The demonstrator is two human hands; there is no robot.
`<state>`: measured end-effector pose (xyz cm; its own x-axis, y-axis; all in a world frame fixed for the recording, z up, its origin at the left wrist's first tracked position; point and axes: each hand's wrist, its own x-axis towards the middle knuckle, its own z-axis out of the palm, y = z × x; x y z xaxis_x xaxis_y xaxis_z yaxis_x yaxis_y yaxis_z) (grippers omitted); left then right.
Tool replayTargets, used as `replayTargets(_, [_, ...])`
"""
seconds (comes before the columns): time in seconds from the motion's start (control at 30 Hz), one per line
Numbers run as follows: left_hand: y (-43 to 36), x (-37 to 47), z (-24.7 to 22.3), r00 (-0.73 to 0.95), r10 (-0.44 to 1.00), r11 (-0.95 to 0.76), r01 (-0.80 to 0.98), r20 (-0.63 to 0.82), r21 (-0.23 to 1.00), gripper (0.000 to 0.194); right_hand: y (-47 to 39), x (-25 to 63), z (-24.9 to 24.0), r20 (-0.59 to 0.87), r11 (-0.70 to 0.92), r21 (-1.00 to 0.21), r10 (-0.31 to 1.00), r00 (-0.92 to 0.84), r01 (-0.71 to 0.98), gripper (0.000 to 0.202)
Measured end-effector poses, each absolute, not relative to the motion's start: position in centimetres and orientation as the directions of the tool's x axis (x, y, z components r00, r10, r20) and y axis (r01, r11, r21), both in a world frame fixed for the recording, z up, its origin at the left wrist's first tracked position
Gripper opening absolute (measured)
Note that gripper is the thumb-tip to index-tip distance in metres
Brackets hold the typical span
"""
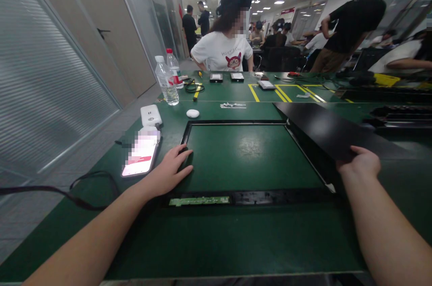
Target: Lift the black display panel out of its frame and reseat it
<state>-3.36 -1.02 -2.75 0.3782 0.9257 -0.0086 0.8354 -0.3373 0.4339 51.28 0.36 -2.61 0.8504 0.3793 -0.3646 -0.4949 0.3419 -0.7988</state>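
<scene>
Bare left hand [172, 166], bare right hand [362, 165]; forearms [97, 227] bare too, slim, tapering toward wrists [143, 188].

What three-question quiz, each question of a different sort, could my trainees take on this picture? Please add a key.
1. Multiple choice: What does the person's right hand hold?
A) a phone
B) a dark flat panel
C) a bottle

2. True or false: A green circuit strip lies along the near side of the black frame.

3. Fill in: The person's left hand is at the frame's ____ side, as the wearer sees it.

Key: 1. B; 2. true; 3. left
</scene>
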Motion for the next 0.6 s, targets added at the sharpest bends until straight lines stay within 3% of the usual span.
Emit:
replayTargets(0.2, [-1.12,-3.2,-2.64,0.381,0.924,-0.336,0.843,-0.026,0.42,0.074,0.38,50.43,-1.77,-0.487,0.277,-0.786,0.273,0.83,-0.552,0.032])
replayTargets(0.6, [-1.19,-3.14,-2.37,0.389,0.921,-0.348,0.825,0.0,0.445,0.069,0.46,50.12,-2.12,-0.485,0.256,-0.79,0.296,0.823,-0.558,0.032])
